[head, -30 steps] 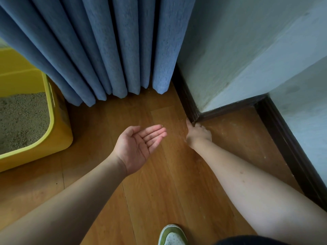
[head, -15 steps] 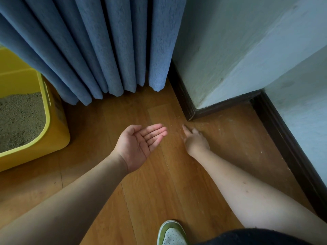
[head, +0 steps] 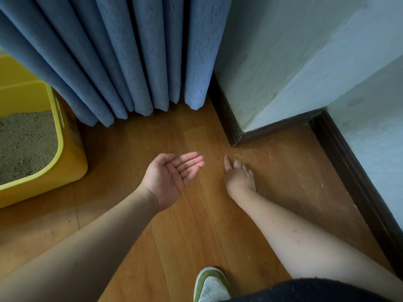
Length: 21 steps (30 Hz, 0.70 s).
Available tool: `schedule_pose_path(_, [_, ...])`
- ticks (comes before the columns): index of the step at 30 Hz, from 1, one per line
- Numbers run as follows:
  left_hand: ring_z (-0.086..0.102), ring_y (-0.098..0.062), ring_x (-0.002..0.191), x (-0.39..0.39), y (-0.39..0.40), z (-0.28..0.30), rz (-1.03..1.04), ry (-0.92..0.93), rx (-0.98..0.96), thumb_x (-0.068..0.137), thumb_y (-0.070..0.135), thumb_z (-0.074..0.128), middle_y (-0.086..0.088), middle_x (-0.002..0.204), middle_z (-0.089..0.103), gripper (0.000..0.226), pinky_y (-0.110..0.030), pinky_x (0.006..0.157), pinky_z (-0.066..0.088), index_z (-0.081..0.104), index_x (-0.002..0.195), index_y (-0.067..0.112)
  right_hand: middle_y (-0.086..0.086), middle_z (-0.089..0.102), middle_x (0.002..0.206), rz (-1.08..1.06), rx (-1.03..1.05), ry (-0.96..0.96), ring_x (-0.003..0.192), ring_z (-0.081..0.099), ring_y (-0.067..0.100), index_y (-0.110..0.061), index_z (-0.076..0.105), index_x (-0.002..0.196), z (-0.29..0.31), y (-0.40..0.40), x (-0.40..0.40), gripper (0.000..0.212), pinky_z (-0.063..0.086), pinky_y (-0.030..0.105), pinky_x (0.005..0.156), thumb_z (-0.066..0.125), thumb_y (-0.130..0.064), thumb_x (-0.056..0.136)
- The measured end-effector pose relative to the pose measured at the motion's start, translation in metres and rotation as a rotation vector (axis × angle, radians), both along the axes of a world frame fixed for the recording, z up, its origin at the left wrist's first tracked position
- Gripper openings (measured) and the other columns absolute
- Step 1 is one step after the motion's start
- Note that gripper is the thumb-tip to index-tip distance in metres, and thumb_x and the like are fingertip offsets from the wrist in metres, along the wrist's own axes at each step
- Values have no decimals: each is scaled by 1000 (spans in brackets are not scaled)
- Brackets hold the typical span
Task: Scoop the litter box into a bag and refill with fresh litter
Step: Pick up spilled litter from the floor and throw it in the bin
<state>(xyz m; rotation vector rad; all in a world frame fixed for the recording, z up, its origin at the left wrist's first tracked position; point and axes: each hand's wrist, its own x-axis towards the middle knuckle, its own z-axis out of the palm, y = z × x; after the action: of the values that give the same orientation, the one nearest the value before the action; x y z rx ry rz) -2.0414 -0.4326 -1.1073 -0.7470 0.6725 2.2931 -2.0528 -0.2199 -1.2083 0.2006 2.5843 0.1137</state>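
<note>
A yellow litter box [head: 72,168] stands at the left edge, holding grey-brown litter [head: 24,142]. My left hand [head: 172,175] hovers palm up and cupped over the wooden floor, with nothing in it. My right hand [head: 238,176] rests palm down on the floor just to its right, fingers pressed together against the boards. A small scatter of litter grains [head: 238,155] lies on the floor just beyond its fingertips, near the corner of the dark skirting board.
Blue curtains [head: 122,62] hang to the floor behind the litter box. A pale wall corner with dark skirting [head: 235,136] juts out at the right. My green and white shoe [head: 211,284] shows at the bottom edge.
My right hand has slid back along the floor from the skirting corner toward me. The left hand has stayed cupped in place.
</note>
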Motion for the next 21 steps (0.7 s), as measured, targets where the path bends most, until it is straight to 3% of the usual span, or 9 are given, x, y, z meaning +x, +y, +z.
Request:
schedule_pose_path(3, [64,-35,114,0,-1,-1,26,-6,-14,100,23,26,-26,123,64,51,-38,102,47,57,123,-10,5,45,138,-6,-132,291,118,50,24,-28,33,147,1,8,3,48,41,37,100,42,-29,100])
schedule_pose_path(6, [64,-35,113,1,-1,-5,62,-16,-33,99,21,25,-26,121,65,50,-39,105,47,57,123,-10,-3,58,117,-96,-334,540,93,59,14,-25,65,113,13,10,7,22,53,28,78,56,-33,95])
schedule_pose_path(8, [64,-35,113,2,-1,-9,71,-25,-50,99,20,25,-26,120,65,50,-39,107,44,57,122,-10,-7,59,110,-169,-451,568,87,59,9,-23,69,99,25,4,7,13,52,22,71,60,-30,92])
schedule_pose_path(11, [64,-34,113,3,0,-14,79,-31,-77,99,20,24,-26,119,66,51,-38,107,43,58,122,-10,-10,60,105,-189,-597,602,85,59,7,-22,70,94,45,-13,13,13,52,22,72,61,-31,91])
schedule_pose_path(17, [67,-30,107,6,8,-23,38,-22,-127,101,25,22,-24,116,67,55,-36,96,50,59,123,-8,-14,60,89,-8,-873,706,74,57,1,-21,72,87,88,-62,40,13,48,17,62,67,-33,87])
schedule_pose_path(21, [63,-29,99,6,11,-20,-33,13,-160,102,28,20,-24,115,67,58,-36,89,51,63,120,-7,-12,62,88,137,-821,739,83,56,8,-22,74,87,95,-79,42,19,49,25,66,64,-38,89])
